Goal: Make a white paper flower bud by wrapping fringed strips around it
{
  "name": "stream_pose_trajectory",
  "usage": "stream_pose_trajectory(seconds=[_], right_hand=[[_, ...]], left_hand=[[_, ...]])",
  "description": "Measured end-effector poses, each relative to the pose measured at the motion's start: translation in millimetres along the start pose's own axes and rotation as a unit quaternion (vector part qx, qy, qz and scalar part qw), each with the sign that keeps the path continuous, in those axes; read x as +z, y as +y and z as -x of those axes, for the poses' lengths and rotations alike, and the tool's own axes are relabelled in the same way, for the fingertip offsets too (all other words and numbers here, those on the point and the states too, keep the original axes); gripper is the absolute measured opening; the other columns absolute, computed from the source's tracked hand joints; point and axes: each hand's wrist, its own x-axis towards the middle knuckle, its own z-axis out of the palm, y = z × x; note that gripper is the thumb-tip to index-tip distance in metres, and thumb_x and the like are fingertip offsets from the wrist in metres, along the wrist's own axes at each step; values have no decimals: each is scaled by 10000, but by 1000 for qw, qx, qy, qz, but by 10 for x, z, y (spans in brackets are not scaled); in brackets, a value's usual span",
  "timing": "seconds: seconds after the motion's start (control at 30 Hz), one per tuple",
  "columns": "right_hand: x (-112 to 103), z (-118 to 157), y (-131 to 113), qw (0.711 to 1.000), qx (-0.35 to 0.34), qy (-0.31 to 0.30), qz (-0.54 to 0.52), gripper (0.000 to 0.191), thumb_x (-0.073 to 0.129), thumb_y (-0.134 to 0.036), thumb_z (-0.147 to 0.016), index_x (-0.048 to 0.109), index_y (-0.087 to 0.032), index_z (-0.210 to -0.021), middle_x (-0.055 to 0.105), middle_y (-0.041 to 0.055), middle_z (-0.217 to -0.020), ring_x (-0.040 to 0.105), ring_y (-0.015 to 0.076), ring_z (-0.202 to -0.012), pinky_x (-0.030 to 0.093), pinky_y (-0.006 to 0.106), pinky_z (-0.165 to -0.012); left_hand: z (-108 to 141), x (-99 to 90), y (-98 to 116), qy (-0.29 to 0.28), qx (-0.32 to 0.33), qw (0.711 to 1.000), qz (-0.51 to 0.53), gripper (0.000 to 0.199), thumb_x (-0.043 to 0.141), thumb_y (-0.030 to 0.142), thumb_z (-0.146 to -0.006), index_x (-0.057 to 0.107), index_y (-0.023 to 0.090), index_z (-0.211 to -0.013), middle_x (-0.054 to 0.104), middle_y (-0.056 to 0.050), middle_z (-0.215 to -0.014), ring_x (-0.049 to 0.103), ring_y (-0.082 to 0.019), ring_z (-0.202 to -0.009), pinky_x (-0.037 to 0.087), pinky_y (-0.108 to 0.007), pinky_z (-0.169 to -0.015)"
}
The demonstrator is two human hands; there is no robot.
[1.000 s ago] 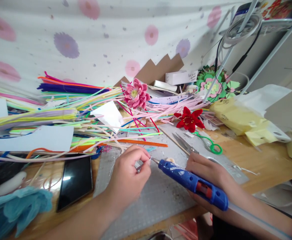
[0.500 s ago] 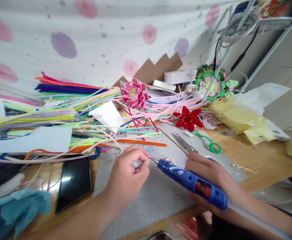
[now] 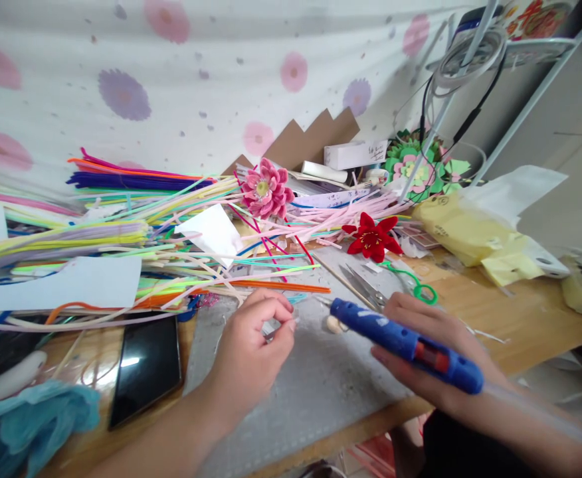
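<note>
My right hand (image 3: 420, 338) is wrapped round a blue glue gun (image 3: 395, 338), its metal tip pointing left and a clear glue stick trailing from its rear. My left hand (image 3: 254, 345) is closed in a pinch over the grey cutting mat (image 3: 315, 392); a small pale bit shows at the fingertips, too small to name. The glue gun's tip stands apart from those fingertips. A small cream-coloured round piece (image 3: 333, 324) lies on the mat below the tip. Beyond my right hand are metal scissors (image 3: 365, 285) and a red fuzzy flower (image 3: 372, 238).
Bundles of coloured pipe cleaners (image 3: 72, 242) cover the left and back of the table, with a pink flower (image 3: 266, 188) on them. A phone (image 3: 146, 368) and blue petals (image 3: 36, 418) lie at left. Green-handled scissors (image 3: 424, 293) and a yellow tissue pack (image 3: 465, 226) are at right.
My right hand has drawn the glue gun back to the right, so its tip has left my left fingertips. My left hand keeps its pinch nearly in place. The view has shifted slightly.
</note>
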Motion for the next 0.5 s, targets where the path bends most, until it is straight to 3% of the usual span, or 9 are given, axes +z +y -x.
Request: stream_pose_trajectory(seconds=[0.07, 0.13, 0.2, 0.27, 0.37, 0.5], right_hand=[[-142, 16, 166, 996, 43, 81, -13, 90, 649, -258, -771, 578, -222, -728, 554, 11, -718, 539, 159, -650, 444, 295, -601], [-360, 52, 420, 972, 147, 175, -51, 170, 730, -329, -700, 604, -225, -744, 563, 4, -653, 533, 153, -580, 438, 279, -525], [-621, 124, 723, 911, 284, 271, -124, 276, 786, -354, -620, 623, -210, -790, 562, -10, -579, 501, 128, -474, 365, 234, -387], [-861, 228, 1022, 862, 349, 333, -154, 290, 787, -353, -615, 600, -205, -780, 535, -34, -519, 483, 107, -422, 331, 203, -338], [-1061, 383, 1392, 834, 391, 366, -129, 306, 789, -349, -622, 531, -201, -696, 487, -68, -455, 439, 83, -355, 349, 202, -319], [-1054, 455, 1716, 831, 431, 339, -94, 276, 732, -353, -750, 547, -156, -690, 505, -71, -485, 443, 60, -360, 376, 188, -340]], left_hand=[[3, -5, -17, -8, -2, 1000, 8, 171, 533, 145, -792, 569, 197, -633, 605, -21, -834, 596, -159, -838, 442, -275, -762], [6, -12, -41, -8, -3, 1000, 12, 159, 535, 172, -800, 576, 204, -651, 613, -19, -843, 597, -166, -860, 437, -281, -780], [3, -16, -73, -5, -7, 1000, 9, 148, 544, 217, -804, 578, 210, -660, 619, -19, -855, 597, -175, -859, 434, -289, -779], [-9, -14, -110, -5, -13, 1000, 6, 142, 561, 271, -798, 587, 216, -670, 625, -17, -852, 602, -185, -840, 434, -295, -767], [-34, -5, -148, -13, -21, 1000, 2, 159, 575, 334, -790, 603, 225, -677, 641, -14, -862, 615, -198, -843, 437, -303, -783], [-44, -5, -131, -16, -37, 999, -4, 198, 578, 393, -774, 616, 228, -672, 654, -19, -869, 623, -208, -837, 452, -300, -761]])
